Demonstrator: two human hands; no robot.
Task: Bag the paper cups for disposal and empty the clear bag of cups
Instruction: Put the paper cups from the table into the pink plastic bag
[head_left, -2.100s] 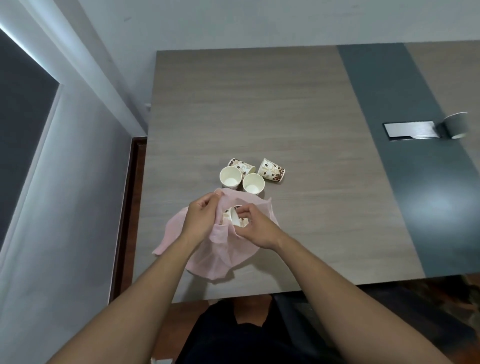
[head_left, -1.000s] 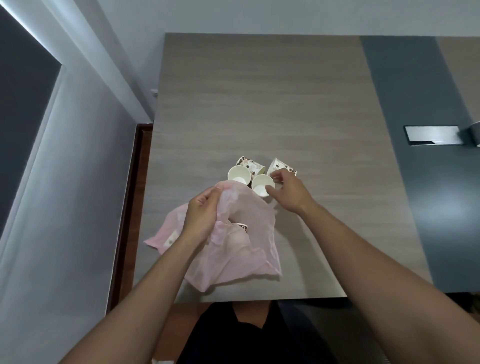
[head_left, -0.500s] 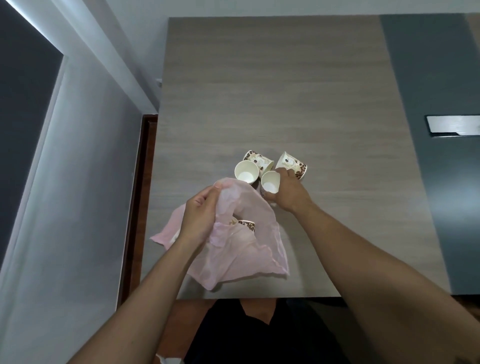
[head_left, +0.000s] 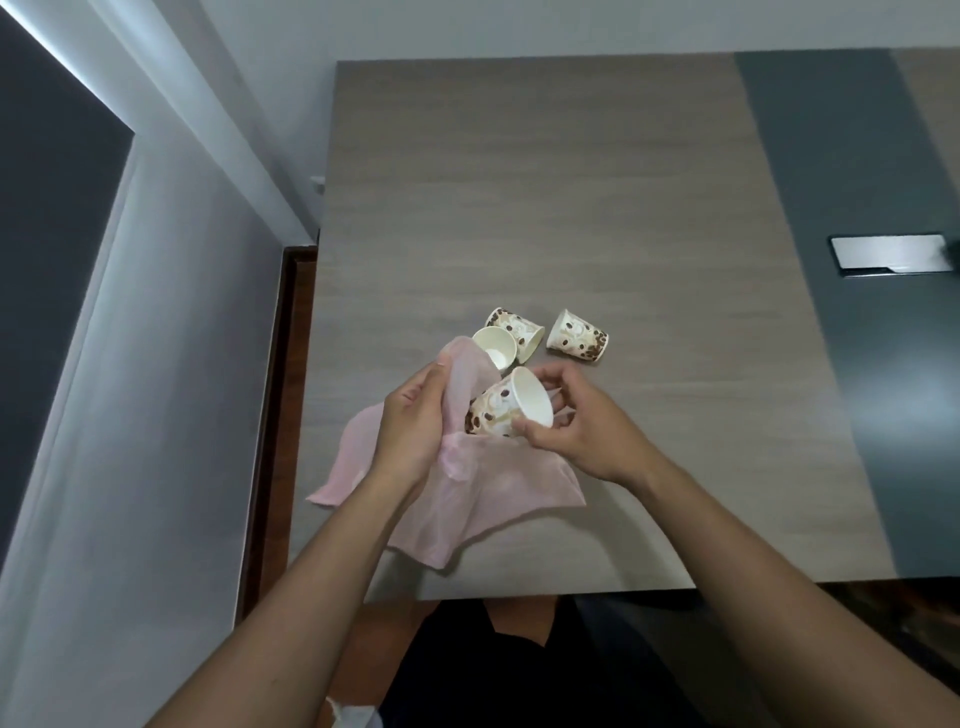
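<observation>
A grey wood-grain table (head_left: 545, 197) carries everything near its front-left corner. A thin pink bag (head_left: 483, 499) sprawls there, reaching the front edge. The left hand (head_left: 415, 421) pinches the bag's rim, holding its mouth up. The right hand (head_left: 576, 421) grips a bean-printed paper cup (head_left: 511, 410), tilted, base entering the mouth. Three more cups (head_left: 522, 338) lie just behind the bag, one apart to the right.
</observation>
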